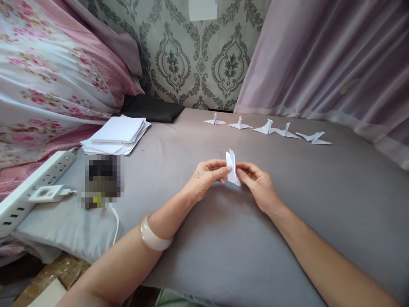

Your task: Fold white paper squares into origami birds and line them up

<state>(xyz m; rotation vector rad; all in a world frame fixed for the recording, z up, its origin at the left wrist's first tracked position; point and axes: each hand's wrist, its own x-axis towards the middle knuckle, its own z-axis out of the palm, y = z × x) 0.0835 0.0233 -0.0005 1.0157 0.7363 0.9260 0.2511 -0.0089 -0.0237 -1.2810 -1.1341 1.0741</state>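
Note:
A small white piece of folded paper (231,161) stands upright between my two hands, its layers slightly fanned at the top. My left hand (204,177) pinches it from the left, thumb on the near face and fingers behind. From the other side, my right hand (259,184) has its thumb and fingers closed at the paper's right edge. Beyond them, several folded paper cranes (267,127) form a row toward the back of the grey-covered surface (179,157). A stack of white paper sheets (116,130) lies at the back left.
On the left are a white power strip (35,179), a plugged-in charger (47,194) and its white cable (116,221). A pixelated patch hides something beside them. A black flat item (150,108) lies behind the sheets. Curtains (313,64) hang at the right.

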